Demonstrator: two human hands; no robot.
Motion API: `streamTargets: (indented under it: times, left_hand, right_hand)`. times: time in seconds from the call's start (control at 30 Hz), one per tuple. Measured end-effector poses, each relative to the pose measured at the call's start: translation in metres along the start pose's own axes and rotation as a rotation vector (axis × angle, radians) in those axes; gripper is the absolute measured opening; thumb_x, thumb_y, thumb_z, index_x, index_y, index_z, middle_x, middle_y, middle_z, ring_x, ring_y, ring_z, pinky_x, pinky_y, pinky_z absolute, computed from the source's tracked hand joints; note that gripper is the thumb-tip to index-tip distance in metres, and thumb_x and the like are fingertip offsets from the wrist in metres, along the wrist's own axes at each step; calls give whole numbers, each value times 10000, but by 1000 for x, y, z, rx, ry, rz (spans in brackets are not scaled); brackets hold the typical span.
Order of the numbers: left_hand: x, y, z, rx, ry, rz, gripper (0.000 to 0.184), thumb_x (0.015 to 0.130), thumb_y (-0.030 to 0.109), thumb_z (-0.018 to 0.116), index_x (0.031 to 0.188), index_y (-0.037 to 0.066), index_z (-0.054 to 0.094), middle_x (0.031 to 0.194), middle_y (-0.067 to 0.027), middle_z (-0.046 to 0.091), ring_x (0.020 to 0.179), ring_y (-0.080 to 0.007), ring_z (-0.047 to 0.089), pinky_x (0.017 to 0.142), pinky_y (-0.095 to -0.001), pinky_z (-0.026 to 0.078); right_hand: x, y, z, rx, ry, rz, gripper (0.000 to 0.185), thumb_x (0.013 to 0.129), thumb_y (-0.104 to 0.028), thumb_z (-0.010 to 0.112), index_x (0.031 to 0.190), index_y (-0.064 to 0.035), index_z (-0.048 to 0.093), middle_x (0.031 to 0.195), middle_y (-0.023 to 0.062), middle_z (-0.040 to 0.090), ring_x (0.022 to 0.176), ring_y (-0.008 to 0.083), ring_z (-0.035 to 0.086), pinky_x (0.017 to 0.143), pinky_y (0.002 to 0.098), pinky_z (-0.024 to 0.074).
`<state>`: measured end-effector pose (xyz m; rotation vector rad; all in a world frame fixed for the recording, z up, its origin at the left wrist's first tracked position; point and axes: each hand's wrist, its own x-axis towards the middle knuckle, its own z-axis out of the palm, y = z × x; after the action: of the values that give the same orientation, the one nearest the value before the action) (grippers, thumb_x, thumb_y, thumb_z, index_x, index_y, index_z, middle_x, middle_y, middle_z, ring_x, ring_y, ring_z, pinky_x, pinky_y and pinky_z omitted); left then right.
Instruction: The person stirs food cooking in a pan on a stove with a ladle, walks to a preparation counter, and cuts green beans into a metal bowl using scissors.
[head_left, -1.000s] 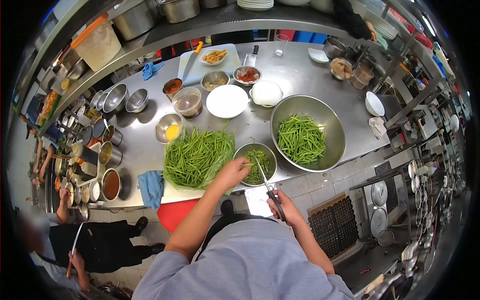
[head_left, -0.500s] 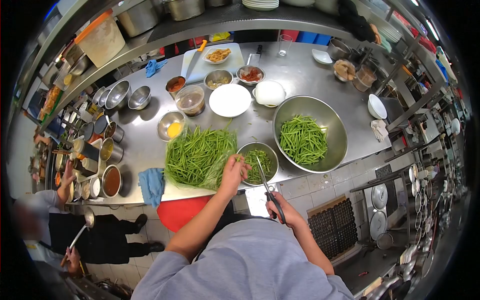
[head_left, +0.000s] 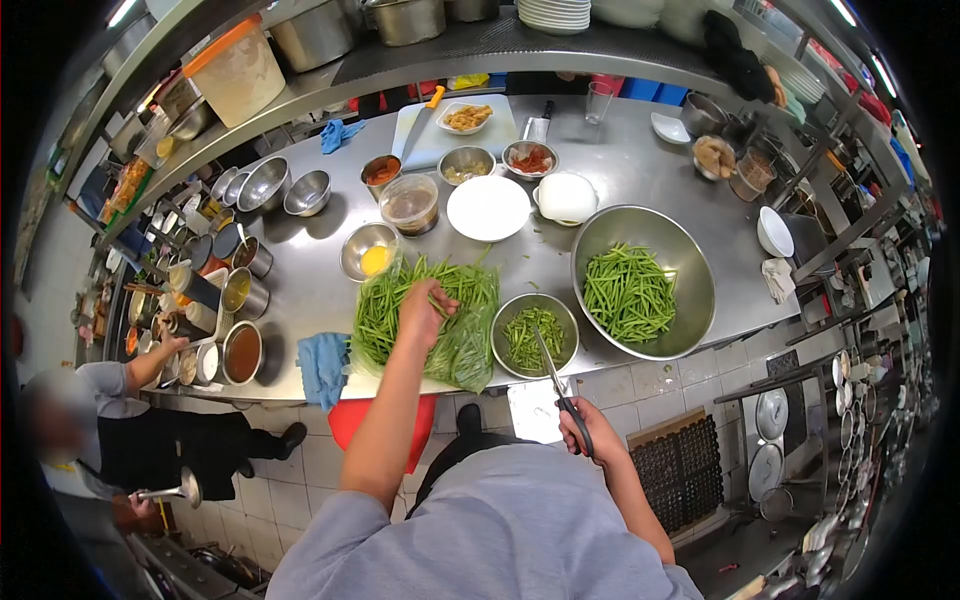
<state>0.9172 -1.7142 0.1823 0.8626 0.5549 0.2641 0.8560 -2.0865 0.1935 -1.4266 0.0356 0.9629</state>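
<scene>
My left hand [head_left: 427, 312], its fingers curled in, is over a heap of green beans [head_left: 378, 325] in a clear plastic bag [head_left: 472, 345]. Whatever those fingers hold, if anything, I cannot make out. In my right hand [head_left: 592, 430] is a pair of black-handled scissors [head_left: 552, 372], gripped by the handles. Their blades point into a small steel bowl [head_left: 497, 345] of short green bean pieces [head_left: 524, 338]. To its right, a large steel bowl [head_left: 697, 300] contains more long beans [head_left: 630, 292].
Behind the beans stand a white plate [head_left: 488, 208], an egg-yolk bowl [head_left: 368, 250] and a lidded tub [head_left: 408, 204]. A knife [head_left: 425, 122] lies on a cutting board [head_left: 408, 120]. A blue cloth [head_left: 322, 368] hangs at the front edge. At left, another person [head_left: 190, 440] holds a ladle [head_left: 188, 488].
My left hand has moved left from beside the small bowl to the bean heap. The scissors stay in my right hand over the bowl. The other person's ladle has lowered.
</scene>
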Motion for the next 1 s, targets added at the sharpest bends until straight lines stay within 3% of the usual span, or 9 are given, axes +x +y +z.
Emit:
streamTargets:
  times: [0.07,0.1,0.17,0.27,0.4,0.6,0.77,0.87,1.0]
  left_hand:
    - [27,15,-20,528,136,118,208,898,209,576,937,4,585,779,-132,616,743,-308,639,640,-420,502]
    - [44,16,-33,527,136,121,208,898,209,576,937,4,585,779,-132,616,743,-308,639,640,-420,502]
    - [66,18,-47,1350,181,525,269,865,229,616,1004,1,645,917,-204,679,841,-357,661,731,-463,524]
    - [55,30,-39,1744,127,355,313,836,265,648,1058,47,678,1037,-226,671,932,-383,650,817,-468,518]
    - [42,37,-27,1794,188,231,351,819,302,663,1087,76,682,1000,-203,685,939,-379,652,820,-467,514]
    - [17,60,-14,1570,121,438,371,848,311,656,1117,55,672,992,-212,689,932,-374,656,818,-435,517]
    - [-36,48,45,1296,-312,336,333,883,284,652,1091,24,670,999,-228,683,910,-383,656,815,-391,510]
    - [-53,19,65,1271,-469,351,284,899,225,628,1077,6,667,915,-203,691,813,-316,662,759,-362,508]
    - [-62,-8,79,1405,-639,454,270,888,234,628,1065,36,674,910,-196,688,830,-355,660,745,-401,511]
  right_hand:
    - [-2,-1,-1,-15,1,8,366,928,-295,655,1134,-32,504,635,-2,509,467,83,477,420,236,402]
    - [-2,-1,-1,-30,2,17,370,927,-299,655,1133,-32,504,643,-3,512,473,82,480,422,236,404]
    - [-2,-1,-1,-47,-5,24,372,924,-302,660,1138,-39,505,652,-6,515,479,80,483,422,235,403]
    - [-2,-1,1,-60,-9,45,375,918,-302,670,1148,-55,507,665,-10,521,487,79,487,420,233,400]
    - [-7,-6,4,-84,3,35,347,938,-256,630,1169,-29,508,688,13,538,493,88,490,417,230,395]
    - [-4,6,-8,-64,-50,12,469,890,-290,709,1237,-65,488,703,-8,527,514,86,481,448,250,396]
    - [3,-1,-4,-247,-34,-114,601,884,-276,711,1342,-31,408,794,1,522,656,88,483,580,256,412]
    - [7,-10,1,-282,-39,-219,659,881,-268,714,1378,-9,366,841,-2,523,731,89,473,651,253,408]
    - [7,-20,-4,-301,-35,-205,691,874,-259,728,1390,-1,348,844,-10,532,750,84,468,667,244,399]
